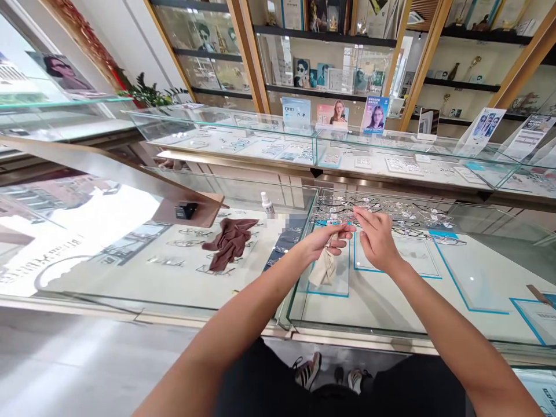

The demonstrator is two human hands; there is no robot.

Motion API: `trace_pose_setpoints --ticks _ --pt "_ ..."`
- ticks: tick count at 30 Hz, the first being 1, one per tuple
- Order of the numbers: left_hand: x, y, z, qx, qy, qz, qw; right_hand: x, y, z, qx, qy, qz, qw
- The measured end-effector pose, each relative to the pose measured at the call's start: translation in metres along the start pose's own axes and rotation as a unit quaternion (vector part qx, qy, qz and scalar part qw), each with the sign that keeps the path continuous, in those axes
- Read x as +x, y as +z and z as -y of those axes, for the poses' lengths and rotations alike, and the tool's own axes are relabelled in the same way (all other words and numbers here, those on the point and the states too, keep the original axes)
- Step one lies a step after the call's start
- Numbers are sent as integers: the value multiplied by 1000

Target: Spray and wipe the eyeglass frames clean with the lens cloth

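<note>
Glass display counters (234, 134) run across an eyewear shop, wooden-framed wall shelves (324, 55) behind them (posters and small cards on top), a pale floor (65, 370) below, daylight reflecting at left.

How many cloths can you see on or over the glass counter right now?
2. A brown cloth lies crumpled on the counter glass beside a small spray bottle; a beige cloth hangs from the left hand. Others may be hidden.

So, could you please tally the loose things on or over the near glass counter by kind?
Cloths: 2, a brown cloth lying flat and a beige cloth in the left hand
Spray bottles: 1, white spray bottle
Total: 3
</note>
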State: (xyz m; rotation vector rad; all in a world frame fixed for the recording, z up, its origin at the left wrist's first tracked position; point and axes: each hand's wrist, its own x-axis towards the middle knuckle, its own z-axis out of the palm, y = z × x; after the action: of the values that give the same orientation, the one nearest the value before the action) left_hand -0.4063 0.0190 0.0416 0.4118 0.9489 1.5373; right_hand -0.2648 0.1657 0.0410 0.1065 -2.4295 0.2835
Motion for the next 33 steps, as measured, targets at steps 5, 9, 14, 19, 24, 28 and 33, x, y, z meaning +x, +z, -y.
trace_pose_setpoints --ticks 5,9,14,19,24,28,33 --pt "-3 0 4 -31 -1 19 999 -5 4 6 2 -25 0 1000" --pt "-6 0 5 -37 9 22 999 -7 7 7 7 -25 10 1000" --pt "-7 1 6 -33 33 11 999 -8 4 8 4 -37 12 999" --pt "-7 -2 6 -11 63 -1 998 -7 1 7 1 -39 27 999" --pt "-7 -6 3 37 94 -3 995 -7 0 7 24 -50 -2 998" --pt "-9 -7 2 76 112 -8 991 -3 -1 8 133 52 -56 988" --pt "-11 -3 3 181 130 -31 974 3 2 3 402 254 5 880"
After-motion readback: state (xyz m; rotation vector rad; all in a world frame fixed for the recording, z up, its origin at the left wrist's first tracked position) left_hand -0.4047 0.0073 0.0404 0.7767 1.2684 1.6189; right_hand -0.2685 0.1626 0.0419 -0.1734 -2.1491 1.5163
